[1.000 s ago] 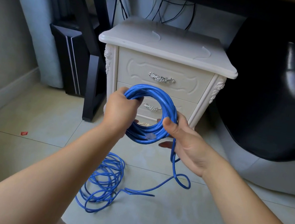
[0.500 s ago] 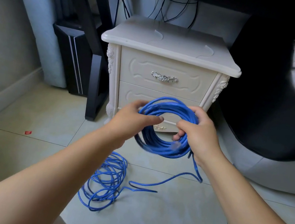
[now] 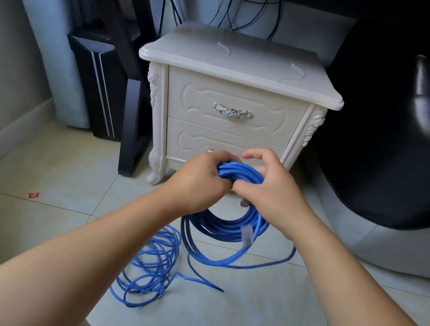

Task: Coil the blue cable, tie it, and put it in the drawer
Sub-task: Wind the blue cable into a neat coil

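My left hand (image 3: pixel 199 180) grips the top of a coil of blue cable (image 3: pixel 225 228) that hangs below both hands. My right hand (image 3: pixel 267 186) touches the same bundle from the right, thumb and fingers curled over the strands. A clear plug (image 3: pixel 247 234) dangles from the coil. The uncoiled rest of the cable (image 3: pixel 152 269) lies in loose loops on the floor tiles. Behind the hands stands a white nightstand (image 3: pixel 240 63) with two closed drawers; the upper drawer (image 3: pixel 232 108) has a silver handle, and the lower drawer (image 3: pixel 194 142) is partly hidden by my hands.
A black desk leg (image 3: pixel 134 125) and a black computer tower (image 3: pixel 92 83) stand left of the nightstand. A black leather seat (image 3: pixel 402 138) fills the right side. Black wires (image 3: pixel 235 8) hang behind the nightstand. A small red scrap (image 3: pixel 33 194) lies on the floor.
Both hands came together and dropped lower in front of the nightstand. The coil, held up as an open ring before, now hangs below the hands with the plug dangling.
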Available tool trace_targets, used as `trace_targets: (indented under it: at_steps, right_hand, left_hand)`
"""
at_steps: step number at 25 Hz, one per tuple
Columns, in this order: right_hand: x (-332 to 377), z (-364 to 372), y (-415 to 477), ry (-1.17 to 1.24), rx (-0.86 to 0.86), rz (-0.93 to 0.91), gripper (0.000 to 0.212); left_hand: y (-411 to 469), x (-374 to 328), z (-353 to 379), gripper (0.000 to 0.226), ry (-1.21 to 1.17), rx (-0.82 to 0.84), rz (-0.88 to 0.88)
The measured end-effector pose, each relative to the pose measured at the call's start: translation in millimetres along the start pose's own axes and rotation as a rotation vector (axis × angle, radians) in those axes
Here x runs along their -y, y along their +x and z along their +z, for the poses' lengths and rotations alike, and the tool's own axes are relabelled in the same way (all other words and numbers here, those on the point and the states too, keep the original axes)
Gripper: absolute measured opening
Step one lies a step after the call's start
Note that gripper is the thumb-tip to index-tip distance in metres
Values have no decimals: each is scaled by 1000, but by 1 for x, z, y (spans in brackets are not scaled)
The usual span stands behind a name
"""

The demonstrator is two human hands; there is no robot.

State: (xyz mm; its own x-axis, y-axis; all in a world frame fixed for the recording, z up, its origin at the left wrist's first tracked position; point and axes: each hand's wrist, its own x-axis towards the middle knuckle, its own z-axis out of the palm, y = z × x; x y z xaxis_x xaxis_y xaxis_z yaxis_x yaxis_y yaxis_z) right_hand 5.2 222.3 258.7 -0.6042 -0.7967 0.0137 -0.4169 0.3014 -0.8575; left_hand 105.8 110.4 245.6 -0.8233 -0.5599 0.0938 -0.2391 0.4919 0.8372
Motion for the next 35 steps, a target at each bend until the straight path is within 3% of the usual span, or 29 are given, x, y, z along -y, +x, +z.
trace_targets:
  at_steps: [3, 5, 10, 13, 15, 17, 19, 22, 24, 30, 32, 35]
  right_hand:
    - [3, -9, 0, 264, 71, 88, 42]
    - [1, -14, -1, 298, 127, 151, 49]
    - [-12, -16, -6, 550, 397, 221, 105]
    - [-15, -7, -10, 535, 416, 174, 143]
    - [-13, 5, -13, 465, 361, 169, 153]
    - [-14, 14, -12, 463, 266, 166, 147]
    - [-12, 18, -9, 538, 154, 167, 125]
    - [-10, 15, -2, 636, -31, 167, 38]
    - [-9, 12, 1, 661, -93, 190, 12]
    - [-14, 5, 7, 633, -141, 223, 14]
    - [-15, 1, 9, 554, -150, 198, 17]
    - [-16, -5, 8, 296, -116, 148, 20]
  left_hand:
    - [3, -1, 1, 17, -106, -61, -119]
    - [4, -1, 1, 13, -128, -107, -173]
    - [12, 4, -13, 17, -336, -322, -351]
    - [15, 10, -17, 18, -439, -392, -428]
    - [13, 8, -12, 17, -483, -396, -435]
    - [11, 7, -7, 17, -534, -415, -448]
    - [11, 7, -7, 16, -614, -423, -474]
    - [7, 4, -7, 11, -759, -325, -529]
    - [3, 1, -4, 10, -792, -243, -539]
    - [-5, 5, -8, 8, -593, 22, -536]
    - [-3, 6, -15, 34, -541, 92, -472]
    - [1, 6, -23, 85, -473, 63, -224]
